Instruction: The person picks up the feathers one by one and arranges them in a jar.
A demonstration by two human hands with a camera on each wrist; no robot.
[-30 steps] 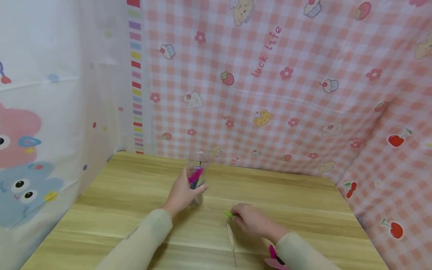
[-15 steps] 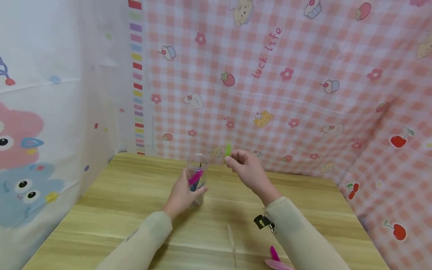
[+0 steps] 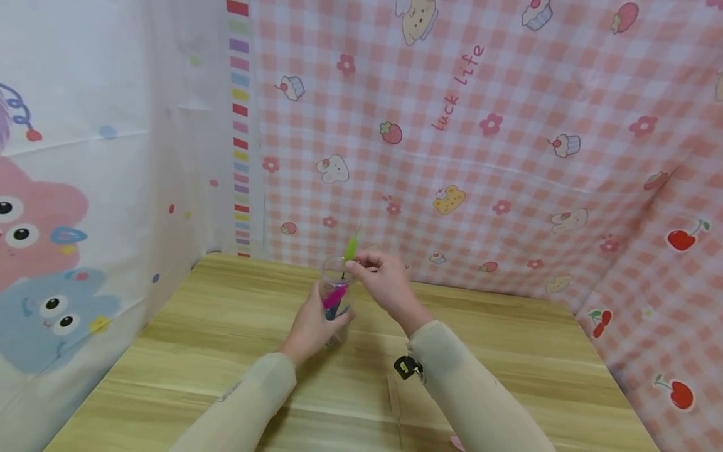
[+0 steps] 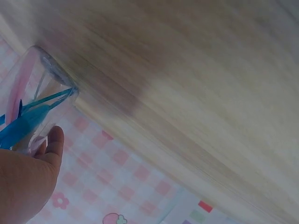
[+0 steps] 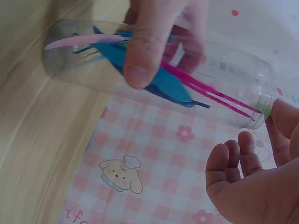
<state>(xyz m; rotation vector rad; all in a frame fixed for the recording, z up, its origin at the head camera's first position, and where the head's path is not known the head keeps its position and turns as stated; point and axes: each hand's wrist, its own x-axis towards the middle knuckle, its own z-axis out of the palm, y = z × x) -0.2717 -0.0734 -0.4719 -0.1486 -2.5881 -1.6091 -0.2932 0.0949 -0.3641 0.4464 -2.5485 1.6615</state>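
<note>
My left hand (image 3: 307, 323) grips a clear jar (image 5: 224, 70) standing on the table, its thumb across the side in the right wrist view. Inside lie a blue feather (image 5: 173, 88), a magenta feather (image 3: 336, 296) and a pale pink feather (image 5: 77, 40). With thumb and fingertips my right hand (image 3: 384, 279) pinches a green feather (image 3: 353, 246) right at the jar's mouth. The feather's tip points up in the head view; its lower end is hidden by the fingers. In the left wrist view the jar's base and the blue feather (image 4: 25, 123) show beside the left hand.
A pale feather (image 3: 394, 397) with a thin stem lies on the wooden table (image 3: 198, 339), left of my right sleeve. Part of a pink feather (image 3: 457, 443) shows at the bottom edge. A checked cloth (image 3: 361, 94) hangs behind the table.
My right hand has lifted the green feather off the table, then carried it left to the jar's mouth. The left hand has kept its grip on the jar.
</note>
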